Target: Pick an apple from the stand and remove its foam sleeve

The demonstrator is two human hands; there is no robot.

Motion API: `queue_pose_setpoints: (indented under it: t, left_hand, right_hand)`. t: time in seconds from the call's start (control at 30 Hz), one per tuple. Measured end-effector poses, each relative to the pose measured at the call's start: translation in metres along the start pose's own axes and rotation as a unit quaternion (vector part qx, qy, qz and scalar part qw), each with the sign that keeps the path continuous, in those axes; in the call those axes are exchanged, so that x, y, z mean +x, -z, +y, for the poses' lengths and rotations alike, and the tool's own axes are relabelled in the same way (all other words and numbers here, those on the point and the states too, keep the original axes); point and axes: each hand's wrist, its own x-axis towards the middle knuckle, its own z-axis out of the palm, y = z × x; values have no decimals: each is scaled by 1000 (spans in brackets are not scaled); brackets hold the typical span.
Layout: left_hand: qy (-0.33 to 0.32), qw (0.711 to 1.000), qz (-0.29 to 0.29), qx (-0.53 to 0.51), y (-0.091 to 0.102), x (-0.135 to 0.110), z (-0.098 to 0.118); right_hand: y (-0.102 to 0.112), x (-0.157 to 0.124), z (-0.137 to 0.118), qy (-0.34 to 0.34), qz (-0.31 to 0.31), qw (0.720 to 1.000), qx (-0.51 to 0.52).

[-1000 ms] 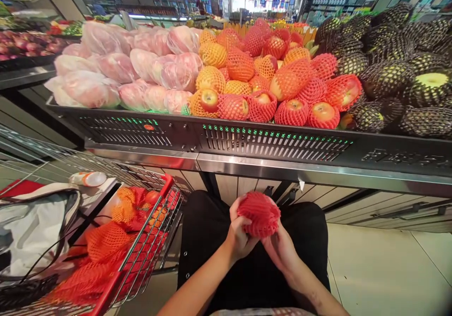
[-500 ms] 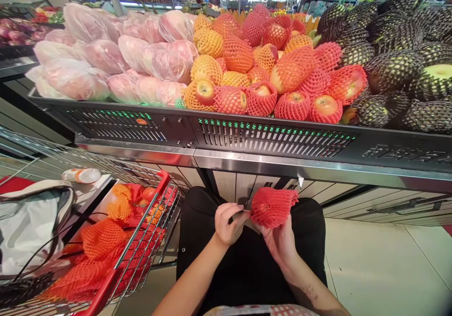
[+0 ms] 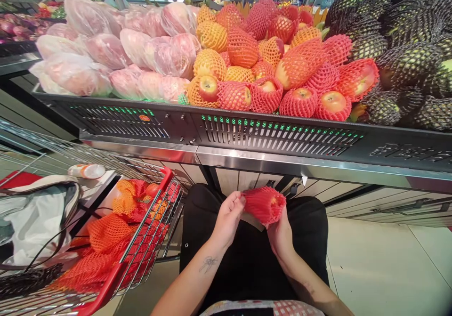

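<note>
Above my lap is a red foam fruit net [image 3: 263, 205] with a rounded fruit inside, probably an apple, faintly showing through the mesh on its right side. My left hand [image 3: 229, 212] pinches the left end of the net between thumb and fingers. On the other side my right hand [image 3: 280, 233] grips the netted fruit from below and the right, its fingers partly hidden behind it. In front, the display holds apples [image 3: 334, 101] in red and yellow foam nets.
A black slatted display edge [image 3: 275, 132] with a steel rail [image 3: 240, 158] runs across in front. Bagged pink fruit [image 3: 77, 73] lies left, black-netted fruit [image 3: 406, 66] right. Beside my left side stands a shopping cart [image 3: 116, 278] holding loose foam nets [image 3: 109, 231] and a white bag [image 3: 38, 217].
My left hand has moved up and closed on the left end of the net, which now stretches toward it. The netted fruit has turned and shifted slightly left in my right hand.
</note>
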Motion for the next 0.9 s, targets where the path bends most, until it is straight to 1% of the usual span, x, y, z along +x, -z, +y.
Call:
queue_pose_setpoints:
  t: [0.1, 0.17, 0.23, 0.33, 0.4, 0.43, 0.47, 0.5, 0.57, 0.63, 0.7, 0.73, 0.77, 0.8, 0.87, 0.9]
  left_hand:
    - [31, 999, 1, -44, 7, 3, -1]
    - [50, 997, -8, -57, 9, 8, -10]
    - [65, 996, -4, -68, 9, 14, -23]
    - [59, 995, 37, -76, 5, 20, -42]
    - [40, 994, 73, -75, 0, 19, -49]
    - [39, 993, 81, -74, -2, 17, -50]
    - [47, 993, 75, -76, -4, 14, -51]
    - [64, 993, 56, -86, -5, 11, -51]
    - [120, 985, -12, -124, -5, 5, -50]
    - [174, 965, -92, -170, -3, 1, -51]
    - [199, 949, -146, -198, -2, -1, -50]
    - [199, 945, -158, -205, -2, -2, -49]
    - [193, 945, -160, -211, -2, -1, -48]
    - [184, 947, -151, -215, -3, -1, -47]
    - [169, 954, -118, -217, -5, 2, -43]
    - [160, 957, -101, -218, -6, 3, -42]
  right_hand:
    - [-5, 2, -4, -11, 27, 999, 40]
    - [-7, 2, -6, -7, 36, 998, 56]
    - [-7, 0, -5, 4, 42, 998, 54]
    - [-1, -1, 2, 54, 57, 997, -9]
    - [4, -2, 5, 92, 50, 992, -72]
    - [6, -3, 5, 109, 41, 988, -102]
    - [8, -3, 4, 129, 31, 983, -130]
    - [8, -4, 2, 150, 18, 976, -154]
    - [7, -5, -4, 198, -14, 960, -199]
    - [5, -6, -10, 253, -42, 930, -263]
    - [4, -4, -15, 289, -38, 894, -339]
    - [4, -2, -17, 295, -20, 881, -369]
    - [4, 0, -18, 291, 3, 875, -387]
    - [5, 3, -19, 282, 26, 877, -389]
    - [7, 8, -22, 253, 49, 893, -369]
    - [8, 10, -23, 231, 42, 906, -351]
